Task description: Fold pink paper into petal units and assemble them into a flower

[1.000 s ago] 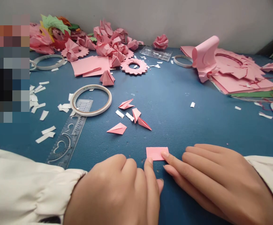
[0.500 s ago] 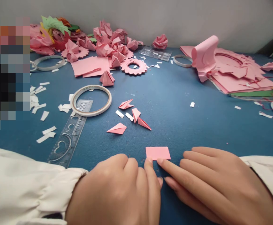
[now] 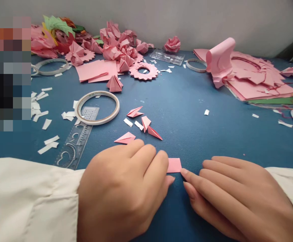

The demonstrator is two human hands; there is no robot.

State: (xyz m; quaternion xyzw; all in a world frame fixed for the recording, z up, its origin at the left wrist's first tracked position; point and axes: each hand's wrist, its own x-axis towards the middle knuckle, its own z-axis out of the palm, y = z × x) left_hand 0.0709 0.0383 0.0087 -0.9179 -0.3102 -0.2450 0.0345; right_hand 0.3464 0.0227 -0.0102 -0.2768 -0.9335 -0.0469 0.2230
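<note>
Spreading wide, a blue surface point(image 3: 227, 137) lies beneath the curled left hand point(image 3: 123, 188), grip hidden, and right hand point(image 3: 242, 196), forefinger and thumb parted, fingertip touching a pink paper rectangle point(image 3: 174, 165) well short of the far edge. Creasing seems underway; next, even pressure is probably needed.

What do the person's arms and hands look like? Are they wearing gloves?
No gloves! The left hand and right hand are bare, with no rings showing. Both sleeves are loose and cream; the left sleeve looks creased and stitched near the wrist.
</note>
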